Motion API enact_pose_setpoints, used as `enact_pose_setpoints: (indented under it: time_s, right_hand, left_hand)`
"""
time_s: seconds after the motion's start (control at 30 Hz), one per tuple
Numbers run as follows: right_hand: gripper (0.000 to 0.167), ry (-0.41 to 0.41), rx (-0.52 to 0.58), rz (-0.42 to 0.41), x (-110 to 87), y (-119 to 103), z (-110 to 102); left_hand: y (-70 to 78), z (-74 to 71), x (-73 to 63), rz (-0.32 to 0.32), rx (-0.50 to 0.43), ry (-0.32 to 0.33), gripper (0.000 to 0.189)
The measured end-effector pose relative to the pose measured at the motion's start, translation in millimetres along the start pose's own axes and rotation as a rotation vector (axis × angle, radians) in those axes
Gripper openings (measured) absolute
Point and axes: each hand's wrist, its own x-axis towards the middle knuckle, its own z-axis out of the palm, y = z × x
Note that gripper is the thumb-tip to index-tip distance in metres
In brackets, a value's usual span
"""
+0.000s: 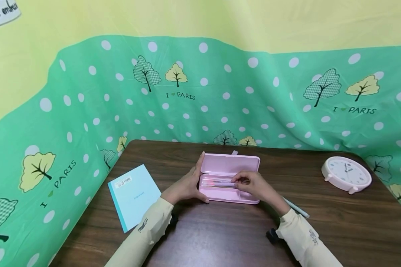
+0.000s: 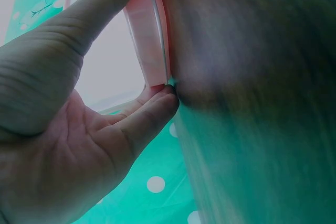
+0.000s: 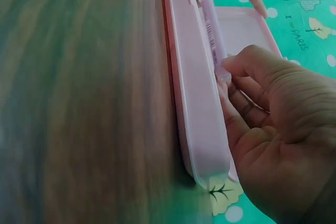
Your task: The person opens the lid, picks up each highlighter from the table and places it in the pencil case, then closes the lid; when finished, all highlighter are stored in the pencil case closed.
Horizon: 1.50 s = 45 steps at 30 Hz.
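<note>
- Pinching lavender pen point(image 3: 211, 27) in closed fingertips of right hand point(image 1: 250, 184).
- Pointing it leftward, lengthwise along pink pencil case point(image 3: 197, 87).
- Touching case's left end with spread left hand point(image 1: 188, 185).

Dk brn wood-grain table point(image 1: 220, 237) w/ grn-&-ylw tree-print cloth point(image 1: 214, 118) behind

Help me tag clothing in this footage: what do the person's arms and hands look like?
The left sleeve and right sleeve are pale cream, each with a small dark marking, too small to read. A black piece shows beside each sleeve's end. The left hand and right hand wear no gloves.
</note>
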Motion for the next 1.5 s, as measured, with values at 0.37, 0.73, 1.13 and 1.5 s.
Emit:
enact_pose_setpoints:
  time_s: [0.37, 0.73, 1.13, 1.5]
  right_hand:
    - [0.012, -0.007, -0.027, -0.02, 8.3, 1.9, 10.6]
    - [0.014, -0.033, -0.066, -0.044, 6.7, -0.2, 13.4]
    - [0.009, -0.004, -0.095, -0.099, 8.1, -2.5, 10.3]
    - [0.013, 0.016, -0.114, -0.115, 1.7, -5.7, 0.7]
  left_hand:
    - [-5.5, 2.9, 4.5, -0.012, 0.007, 0.006, 0.163]
    - [-12.4, 8.5, 5.0, -0.005, 0.032, 0.023, 0.166]
    - [7.6, -1.7, -0.3, -0.016, -0.018, -0.003, 0.162]
    - [-10.0, 6.5, 5.2, -0.046, -0.011, 0.003, 0.166]
